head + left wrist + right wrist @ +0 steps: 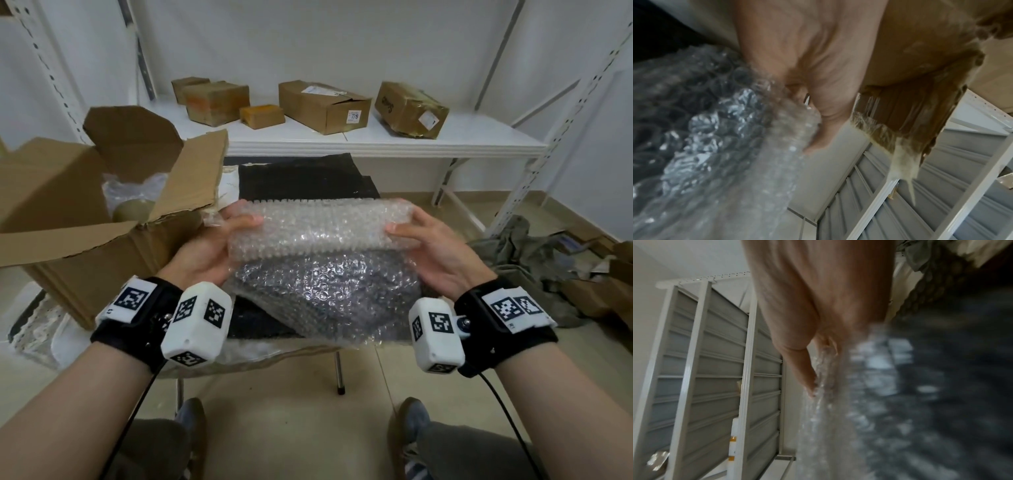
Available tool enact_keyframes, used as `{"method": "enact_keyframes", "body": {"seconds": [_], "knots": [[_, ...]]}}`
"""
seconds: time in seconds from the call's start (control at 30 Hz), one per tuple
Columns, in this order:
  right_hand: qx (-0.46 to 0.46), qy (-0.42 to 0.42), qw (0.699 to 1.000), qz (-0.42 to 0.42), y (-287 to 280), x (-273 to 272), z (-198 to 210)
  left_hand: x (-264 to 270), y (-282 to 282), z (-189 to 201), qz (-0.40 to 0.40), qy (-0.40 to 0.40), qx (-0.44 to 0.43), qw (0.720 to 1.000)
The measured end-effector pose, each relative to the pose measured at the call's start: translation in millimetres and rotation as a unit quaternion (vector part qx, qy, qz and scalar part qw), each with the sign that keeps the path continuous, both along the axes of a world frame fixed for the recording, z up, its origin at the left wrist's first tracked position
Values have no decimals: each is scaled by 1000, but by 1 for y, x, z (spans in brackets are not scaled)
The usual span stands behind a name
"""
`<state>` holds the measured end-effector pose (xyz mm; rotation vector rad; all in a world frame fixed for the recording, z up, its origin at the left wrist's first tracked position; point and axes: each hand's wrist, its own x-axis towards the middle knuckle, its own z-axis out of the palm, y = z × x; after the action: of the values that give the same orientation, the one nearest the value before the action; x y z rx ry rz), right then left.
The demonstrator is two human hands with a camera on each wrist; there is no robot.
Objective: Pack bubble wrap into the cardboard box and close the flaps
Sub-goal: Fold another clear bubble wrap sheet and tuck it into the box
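Note:
A clear sheet of bubble wrap (318, 240) is held up in front of me, its far edge folded over toward me. My left hand (219, 240) pinches its left side, thumb on top. My right hand (418, 240) pinches its right side the same way. The left wrist view shows the bubble wrap (715, 129) against my left hand (807, 100); the right wrist view shows the blurred bubble wrap (859, 394) against my right hand (818, 353). The open cardboard box (85, 253) stands at the left with its torn flaps up, some plastic and a round object inside.
A black sheet (305, 181) covers the small table under the wrap. Several closed cardboard boxes (325, 106) sit on the white shelf (411, 140) behind. Cloth and cardboard scraps (548, 267) lie on the floor at right. White rack uprights (565, 130) stand at both sides.

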<state>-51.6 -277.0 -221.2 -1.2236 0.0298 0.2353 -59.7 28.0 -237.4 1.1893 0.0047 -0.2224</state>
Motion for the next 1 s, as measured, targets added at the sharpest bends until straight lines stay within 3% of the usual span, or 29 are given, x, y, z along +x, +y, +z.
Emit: {"method": "enact_keyframes", "body": {"seconds": [0.23,0.4,0.6,0.67,0.8,0.9,1.0], "knots": [[-18,-5,998,-54,0,1,-4,1,-5,-13,-25,20,163,986],[-75,26,994,74,8,-9,1,13,-4,-20,50,27,159,986],[-22,16,998,50,5,-7,-2,21,-4,-11,43,55,141,987],[40,20,998,52,4,-8,0,20,-4,-9,57,68,114,989],[99,11,994,42,4,-8,-2,13,-4,-15,75,105,-25,991],[131,-3,990,57,4,-9,-1,9,-1,-18,137,62,-169,974],[148,14,989,28,1,-4,-5,10,1,-18,119,36,-239,963]]}}
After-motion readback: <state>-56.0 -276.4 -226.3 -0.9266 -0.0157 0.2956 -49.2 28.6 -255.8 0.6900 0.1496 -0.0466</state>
